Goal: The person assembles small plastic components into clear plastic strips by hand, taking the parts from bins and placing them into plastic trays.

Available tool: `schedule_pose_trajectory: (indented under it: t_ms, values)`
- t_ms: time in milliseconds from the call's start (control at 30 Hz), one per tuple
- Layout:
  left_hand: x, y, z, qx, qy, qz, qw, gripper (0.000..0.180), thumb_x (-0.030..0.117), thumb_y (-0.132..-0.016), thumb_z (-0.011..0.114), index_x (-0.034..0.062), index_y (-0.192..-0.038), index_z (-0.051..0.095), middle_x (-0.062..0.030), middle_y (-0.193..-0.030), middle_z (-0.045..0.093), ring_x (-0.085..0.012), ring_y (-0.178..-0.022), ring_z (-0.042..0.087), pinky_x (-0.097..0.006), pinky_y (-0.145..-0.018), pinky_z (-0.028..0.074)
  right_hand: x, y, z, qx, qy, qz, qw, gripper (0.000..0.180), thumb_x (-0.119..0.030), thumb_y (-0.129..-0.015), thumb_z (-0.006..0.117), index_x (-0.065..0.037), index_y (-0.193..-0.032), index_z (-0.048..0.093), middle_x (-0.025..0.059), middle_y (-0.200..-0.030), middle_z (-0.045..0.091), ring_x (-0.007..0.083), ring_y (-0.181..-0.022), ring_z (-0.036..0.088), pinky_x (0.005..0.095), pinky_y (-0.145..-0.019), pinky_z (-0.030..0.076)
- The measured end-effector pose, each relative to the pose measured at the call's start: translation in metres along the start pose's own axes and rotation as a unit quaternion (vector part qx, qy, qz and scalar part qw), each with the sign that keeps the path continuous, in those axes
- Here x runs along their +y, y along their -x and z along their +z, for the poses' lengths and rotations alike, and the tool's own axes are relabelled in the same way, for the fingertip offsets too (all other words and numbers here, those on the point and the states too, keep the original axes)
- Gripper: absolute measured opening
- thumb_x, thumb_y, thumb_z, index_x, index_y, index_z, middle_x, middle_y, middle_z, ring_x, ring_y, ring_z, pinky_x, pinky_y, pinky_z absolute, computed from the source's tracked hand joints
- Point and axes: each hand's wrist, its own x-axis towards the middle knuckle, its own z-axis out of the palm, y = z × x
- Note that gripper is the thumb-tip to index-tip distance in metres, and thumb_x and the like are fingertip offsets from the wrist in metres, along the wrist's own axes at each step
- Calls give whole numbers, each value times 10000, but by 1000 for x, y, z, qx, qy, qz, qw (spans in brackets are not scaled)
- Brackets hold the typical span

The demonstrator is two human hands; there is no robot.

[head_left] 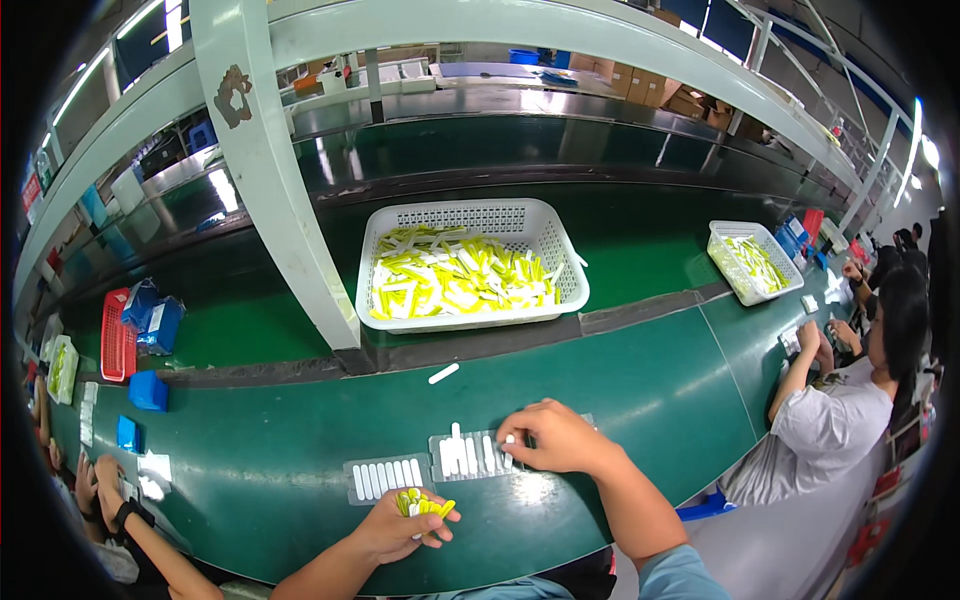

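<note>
My left hand [388,530] is closed around a bunch of small yellow-and-white strips [424,504], low in front of me. My right hand [556,438] pinches a white strip [508,441] over the right end of a clear plastic tray [438,462]. Several white strips [457,455] lie in that tray, one sticking up past its far edge. Beside it on the left, a second clear tray [352,492] carries a row of white strips [385,478]. A single loose white strip [443,373] rests on the green table [590,390] farther out.
A white basket [465,323] heaped with yellow-and-white strips stands beyond the table's dark ledge, beside a metal post [285,200]. Another such basket [768,294] is at the right, near a co-worker [840,420]. Blue packs [148,391], a red basket [117,335] and another person's hands [105,475] are at the left.
</note>
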Motion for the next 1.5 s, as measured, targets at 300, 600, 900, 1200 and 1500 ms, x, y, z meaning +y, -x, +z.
schedule_pose_trajectory:
  t_ms: [300,600,900,1200,1500]
  values:
    - [3,4,4,7,-20,-6,1000,357,87,-910,725,0,-1225,584,-225,-1214,657,-263,-940,726,-324,-703,616,0,-1,9,91,255,-82,959,401,-328,-875,704,-93,-1194,644,104,-1003,614,263,-989,568,402,-894,379]
    - [9,11,30,59,-51,-16,997,409,152,-949,697,-5,-1299,556,-201,-1228,658,-309,-1069,695,-357,-834,598,-68,14,19,28,46,-159,986,260,-267,-876,742,-123,-1091,717,-33,-707,585,160,-707,578,346,-797,382]
    - [3,16,43,54,-211,-8,976,321,139,-981,637,12,-1275,607,-123,-1107,707,-225,-886,724,-309,-693,570,-30,37,5,122,-180,-67,974,102,-157,-866,768,-62,-897,748,13,-764,715,95,-590,582,282,-654,452]
    - [41,-25,57,92,-740,225,627,495,102,-882,605,25,-1366,533,-247,-868,694,-446,-794,667,-495,-724,532,13,-4,-11,-24,-39,-21,999,160,-167,-828,777,-93,-966,739,-9,-727,643,94,-639,568,294,-628,437]
    - [34,-31,92,28,-781,43,622,572,157,-884,616,76,-1435,489,-242,-820,675,-430,-771,667,-485,-730,536,31,-4,-3,15,155,-151,976,445,-315,-801,774,-133,-1190,657,7,-808,553,188,-807,550,342,-806,360]
